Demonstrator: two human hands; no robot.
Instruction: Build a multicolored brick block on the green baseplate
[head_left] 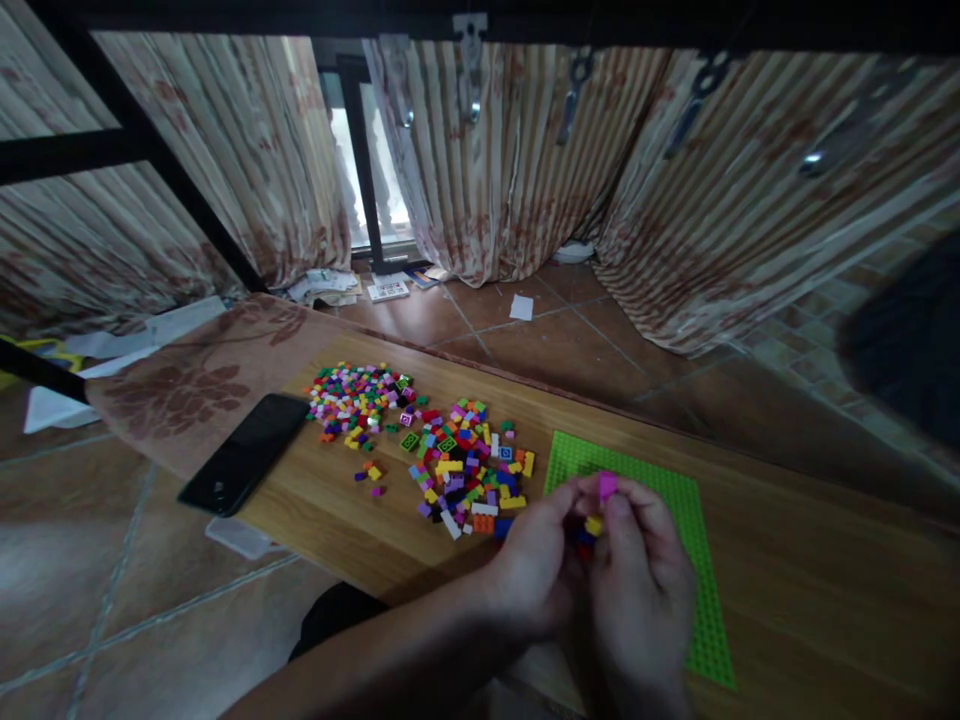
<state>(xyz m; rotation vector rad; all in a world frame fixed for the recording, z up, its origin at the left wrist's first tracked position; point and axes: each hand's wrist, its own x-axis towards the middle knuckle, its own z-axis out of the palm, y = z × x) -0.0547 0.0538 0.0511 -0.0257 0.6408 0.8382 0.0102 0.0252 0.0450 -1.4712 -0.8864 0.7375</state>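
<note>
My two hands meet over the light-green studded baseplate [694,540]. The thumb and fingers of my right hand [645,580] pinch a small pink toy brick [607,487]. Close beside it, my left hand [529,560] is curled, its fingertips almost at the pink brick. Between the palms show a yellow brick [594,525] and bits of red and dark blue; whether these are joined or gripped is hidden by the fingers. Left of my hands, a pile of mixed toy bricks [465,465] lies on the wooden table [810,570].
Another heap of smaller bricks [352,395] lies farther left. A black smartphone [247,455] rests at the table's left part, partly over a brown patterned cloth [180,400]. Striped curtains [510,160] hang behind, and papers [388,288] lie on the tiled floor.
</note>
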